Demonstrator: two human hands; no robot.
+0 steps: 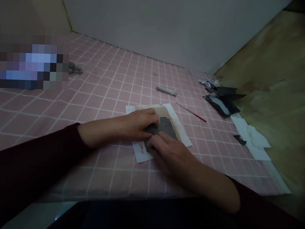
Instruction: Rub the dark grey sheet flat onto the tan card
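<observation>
A flat dark grey slab (165, 126), clay-like in look, lies on a brown-stained sheet of white paper (185, 138) near the table's front edge. My left hand (141, 122) rests over the slab's left side, its fingers curled and its thumb close to the right hand. At the slab's near edge is my right hand (167, 150), its fingers bent and pressed together on the grey material. Both hands hide part of the slab, and their exact fingertip contact is hard to see in the dim light.
Beyond the paper lie a short greyish tube (166, 91) and a thin red-handled tool (192, 112). At right are torn black packaging (221, 103), white paper pieces (253, 138) and a black scrap (240, 140). A wall (150, 24) borders the pink checked tablecloth (113, 79).
</observation>
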